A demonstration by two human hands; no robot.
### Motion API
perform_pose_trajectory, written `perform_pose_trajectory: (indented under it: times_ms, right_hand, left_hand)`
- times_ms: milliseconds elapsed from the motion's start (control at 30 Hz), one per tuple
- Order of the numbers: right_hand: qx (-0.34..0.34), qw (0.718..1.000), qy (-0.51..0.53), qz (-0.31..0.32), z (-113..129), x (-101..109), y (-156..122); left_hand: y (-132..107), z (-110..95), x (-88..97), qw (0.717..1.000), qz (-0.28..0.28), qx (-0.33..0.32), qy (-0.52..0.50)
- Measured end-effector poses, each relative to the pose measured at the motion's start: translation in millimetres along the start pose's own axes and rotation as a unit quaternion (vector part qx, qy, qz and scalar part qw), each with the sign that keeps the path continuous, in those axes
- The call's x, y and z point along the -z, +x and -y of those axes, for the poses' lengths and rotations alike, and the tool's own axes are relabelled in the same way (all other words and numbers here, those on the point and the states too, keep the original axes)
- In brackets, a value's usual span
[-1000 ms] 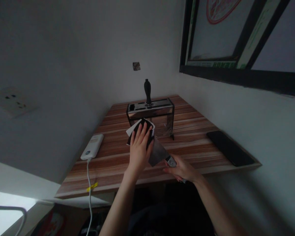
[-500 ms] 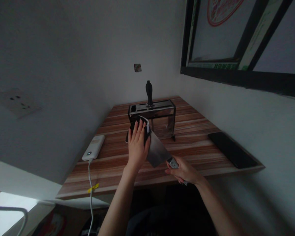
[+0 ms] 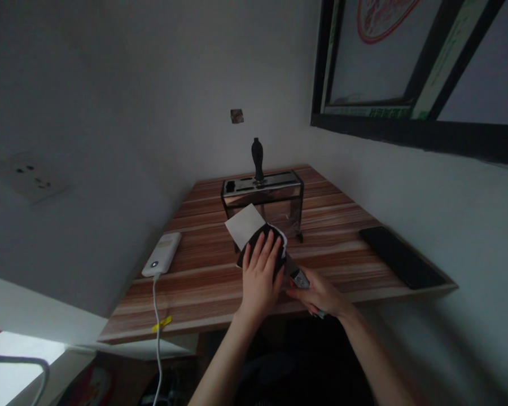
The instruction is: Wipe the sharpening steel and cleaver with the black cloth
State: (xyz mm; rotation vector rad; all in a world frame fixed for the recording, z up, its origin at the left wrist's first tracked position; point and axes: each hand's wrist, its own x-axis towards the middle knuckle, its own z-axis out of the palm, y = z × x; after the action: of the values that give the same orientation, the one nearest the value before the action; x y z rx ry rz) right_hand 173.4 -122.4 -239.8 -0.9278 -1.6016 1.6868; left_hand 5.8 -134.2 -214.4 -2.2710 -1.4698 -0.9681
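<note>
Left hand (image 3: 258, 273): laid over the black cloth (image 3: 254, 248), fingers nearly straight and close together; the underside's hidden, so whether the cloth is actually pinched can't be told.
Right hand (image 3: 322, 293): wrapped snugly round the handle of the cleaver (image 3: 300, 278).
Cleaver: held at a slant over the wooden table (image 3: 203, 287), on the near side of the knife stand (image 3: 262, 186); the blade's mostly covered, its pale far end poking out past the cloth.
Cloth: pressed along the flat of the blade, so a wiping stroke seems to be in hand tbh.
Blade edge: for the next move, a steady handle is called for, with fingers kept clear.
Table count: one cleaver, one cloth, one stand with one black handle (image 3: 257, 158) sticking up, one white power bank (image 3: 162, 254), one cable (image 3: 157, 304), one black phone (image 3: 400, 256), one yellow tape scrap (image 3: 166, 322).
</note>
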Motion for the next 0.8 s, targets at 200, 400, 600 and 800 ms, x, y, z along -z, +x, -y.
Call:
perform_pose_trajectory:
  times_ms: [200, 400, 600, 800]
  right_hand:
    - [0.012, 0.999, -0.031, -0.012, 1.9, 0.3, -2.3]
    - [-0.012, 0.999, -0.025, -0.018, -1.2, 1.7, -1.2]
    - [-0.009, 1.0, 0.002, -0.001, -3.5, 1.0, 0.9]
    - [0.016, 1.0, -0.019, 0.006, 1.8, 0.6, -0.5]
  left_hand:
    - [-25.7, -25.1, -5.5, 0.998, 0.051, -0.025, -0.04]
    - [-36.7, -33.5, -1.4, 0.989, 0.101, -0.04, -0.096]
    - [-33.0, -28.6, 4.4, 0.985, 0.117, -0.046, -0.115]
    - [-25.7, -19.0, 7.6, 0.985, 0.128, -0.053, -0.103]
